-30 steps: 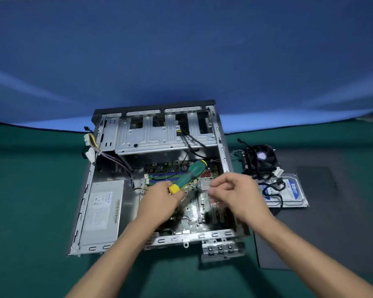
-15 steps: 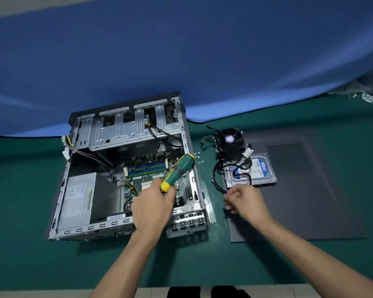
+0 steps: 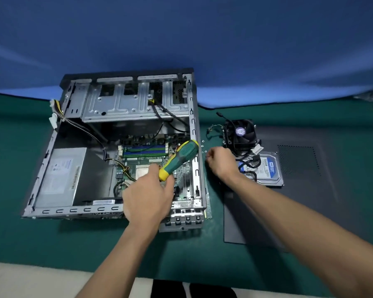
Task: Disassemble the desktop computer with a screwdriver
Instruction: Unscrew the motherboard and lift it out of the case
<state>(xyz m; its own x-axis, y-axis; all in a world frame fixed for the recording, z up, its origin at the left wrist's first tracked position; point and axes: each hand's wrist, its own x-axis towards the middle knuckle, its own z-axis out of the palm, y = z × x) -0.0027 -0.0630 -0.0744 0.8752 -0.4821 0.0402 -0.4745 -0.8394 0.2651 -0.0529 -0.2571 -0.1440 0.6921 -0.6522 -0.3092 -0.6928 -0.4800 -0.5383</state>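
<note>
The open desktop case [image 3: 193, 130] lies flat on the green mat with its motherboard [image 3: 146, 160] exposed. My left hand [image 3: 146, 196] grips a green and yellow screwdriver [image 3: 181, 157] by the lower handle, above the board's right part; the shaft and tip are hidden under the hand. My right hand [image 3: 220, 161] is outside the case's right wall with its fingertips pinched together on what looks like a tiny screw, just above several loose screws [image 3: 202, 147] on the mat.
A silver power supply [image 3: 60, 175] fills the case's left side and a metal drive cage [image 3: 125, 104] spans its far end. A black cooler fan [image 3: 241, 134], a hard drive [image 3: 269, 166] and the dark side panel [image 3: 310, 190] lie to the right.
My right hand has left the inside of the case and travelled right and away, to the loose screws beside the case wall. My left hand stays over the board with the screwdriver.
</note>
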